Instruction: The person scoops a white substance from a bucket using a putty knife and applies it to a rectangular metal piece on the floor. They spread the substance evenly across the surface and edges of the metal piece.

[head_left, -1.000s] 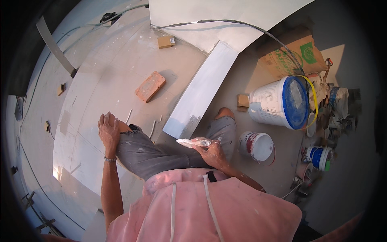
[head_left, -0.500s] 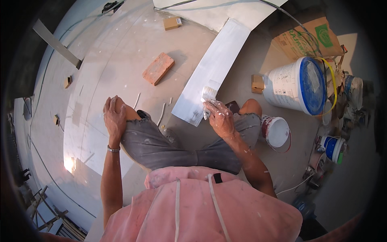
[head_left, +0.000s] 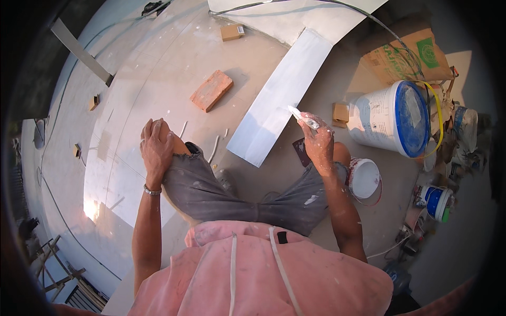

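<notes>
My right hand is closed round a paintbrush whose white bristles point up and left, at the right edge of a long board. White paint covers the board, and its near part lies in shade. Flecks of paint dot my right hand and forearm. My left hand rests on my left knee, holding nothing, fingers stretched over it. Beside my right knee stands a small paint bucket with white inside and a thin wire handle.
A reddish brick lies left of the board, with a small cardboard box beyond it. At right, a large white bucket with a blue lid lies tilted by a brown paper sack. A dark cable crosses the far end.
My right hand has moved the brush right and slightly farther, from the board's near part to its right edge, turning it edge-on. My left hand remains on the knee.
</notes>
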`<state>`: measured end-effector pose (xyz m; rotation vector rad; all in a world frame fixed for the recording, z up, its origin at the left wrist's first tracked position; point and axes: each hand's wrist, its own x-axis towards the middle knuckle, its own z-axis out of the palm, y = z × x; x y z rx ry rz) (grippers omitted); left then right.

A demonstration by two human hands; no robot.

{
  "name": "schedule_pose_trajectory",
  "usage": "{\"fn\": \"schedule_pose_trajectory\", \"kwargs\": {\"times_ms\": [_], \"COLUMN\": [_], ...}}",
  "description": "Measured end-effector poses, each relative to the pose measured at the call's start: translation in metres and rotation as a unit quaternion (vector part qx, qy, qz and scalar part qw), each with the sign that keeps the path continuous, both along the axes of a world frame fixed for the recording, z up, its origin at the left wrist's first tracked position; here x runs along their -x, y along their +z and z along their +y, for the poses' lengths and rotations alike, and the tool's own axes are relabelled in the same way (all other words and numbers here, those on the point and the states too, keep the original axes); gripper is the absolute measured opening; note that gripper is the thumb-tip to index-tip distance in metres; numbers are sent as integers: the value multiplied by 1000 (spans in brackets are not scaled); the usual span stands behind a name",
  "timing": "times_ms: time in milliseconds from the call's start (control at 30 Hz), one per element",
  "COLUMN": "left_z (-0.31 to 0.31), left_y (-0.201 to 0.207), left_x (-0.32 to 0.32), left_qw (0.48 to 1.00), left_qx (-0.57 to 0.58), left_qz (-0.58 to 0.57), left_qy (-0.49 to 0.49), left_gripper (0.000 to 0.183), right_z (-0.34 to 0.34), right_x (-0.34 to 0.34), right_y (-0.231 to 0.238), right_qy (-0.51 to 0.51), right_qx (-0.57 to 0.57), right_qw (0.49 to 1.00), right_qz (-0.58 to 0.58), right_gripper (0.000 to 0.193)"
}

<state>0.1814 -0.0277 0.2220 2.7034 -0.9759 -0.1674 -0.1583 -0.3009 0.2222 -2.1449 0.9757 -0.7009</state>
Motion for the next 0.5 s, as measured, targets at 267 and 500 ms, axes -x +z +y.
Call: {"fn": "schedule_pose_trajectory", "kwargs": {"times_ms": [267,500], "left_z": [-2,-4], "left_y": [-5,-4], "left_x": [4,9], "left_qw": [1000,1000], "left_qx": [-8,1], "left_qz": [3,-5], "left_qy": [11,-4], "left_gripper": [52,52], "right_z": [138,33], "right_x": [18,1], "right_y": [-9,-5], "right_qy": [219,73], "right_qx": [-80,-104], "right_qw": [972,991], "right_qz": [21,46], "right_gripper": [17,16]}}
